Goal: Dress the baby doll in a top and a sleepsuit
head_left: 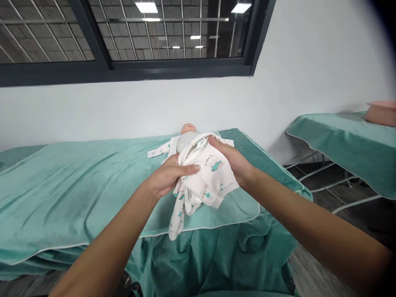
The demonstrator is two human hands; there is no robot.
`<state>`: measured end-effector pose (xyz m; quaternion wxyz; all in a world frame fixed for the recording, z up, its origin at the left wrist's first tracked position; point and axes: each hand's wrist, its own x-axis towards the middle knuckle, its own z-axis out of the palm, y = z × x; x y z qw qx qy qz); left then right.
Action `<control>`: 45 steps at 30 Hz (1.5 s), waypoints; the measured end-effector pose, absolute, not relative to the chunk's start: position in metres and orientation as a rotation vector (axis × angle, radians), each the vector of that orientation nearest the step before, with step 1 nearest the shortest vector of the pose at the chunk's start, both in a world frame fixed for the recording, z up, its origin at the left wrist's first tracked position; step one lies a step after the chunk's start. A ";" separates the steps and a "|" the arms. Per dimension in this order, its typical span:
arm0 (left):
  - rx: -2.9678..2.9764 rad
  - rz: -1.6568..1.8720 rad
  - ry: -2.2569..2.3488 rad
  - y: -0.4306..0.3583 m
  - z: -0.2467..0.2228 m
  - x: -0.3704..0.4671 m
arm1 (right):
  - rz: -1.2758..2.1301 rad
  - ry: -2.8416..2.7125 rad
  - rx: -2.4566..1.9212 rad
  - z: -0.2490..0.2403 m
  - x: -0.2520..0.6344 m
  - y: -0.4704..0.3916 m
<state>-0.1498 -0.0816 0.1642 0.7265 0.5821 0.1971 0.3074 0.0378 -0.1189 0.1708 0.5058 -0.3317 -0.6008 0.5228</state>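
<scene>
A white baby garment [208, 165] with a printed bear and small green motifs hangs bunched between my two hands above the bed. My left hand [170, 175] is closed on its left side, thumb on top and fingers under the cloth. At the upper right edge, my right hand [233, 159] grips the same garment, its fingertips partly hidden in the folds. A printed sleeve or leg [177, 218] dangles below my left hand. Beyond the cloth lies a baby doll [188, 128], head toward the wall, one patterned sleeve [159, 150] stretched left; most of its body is hidden.
The bed [77, 185] wears a green cover with white piping. To the right stands a second green-draped bed [343, 140] on a metal frame, bearing a pink basin [382, 113]. A dark-framed barred window [173, 70] is set in the white wall behind.
</scene>
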 end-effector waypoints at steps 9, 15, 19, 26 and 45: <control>1.063 0.909 0.458 -0.083 0.149 -0.136 | 1.717 -1.467 -0.827 0.144 0.049 -0.114; 1.035 0.825 0.552 -0.083 0.135 -0.134 | 1.571 -1.276 -0.803 0.134 0.054 -0.106; 1.093 0.699 0.577 -0.078 0.125 -0.131 | 1.468 -1.193 -0.825 0.126 0.065 -0.094; 1.196 0.696 0.824 -0.055 0.104 -0.112 | 1.470 -1.030 -1.051 0.074 0.075 -0.090; 2.078 0.186 1.045 -0.050 0.089 -0.100 | 1.010 -1.184 -1.364 -0.002 0.057 -0.113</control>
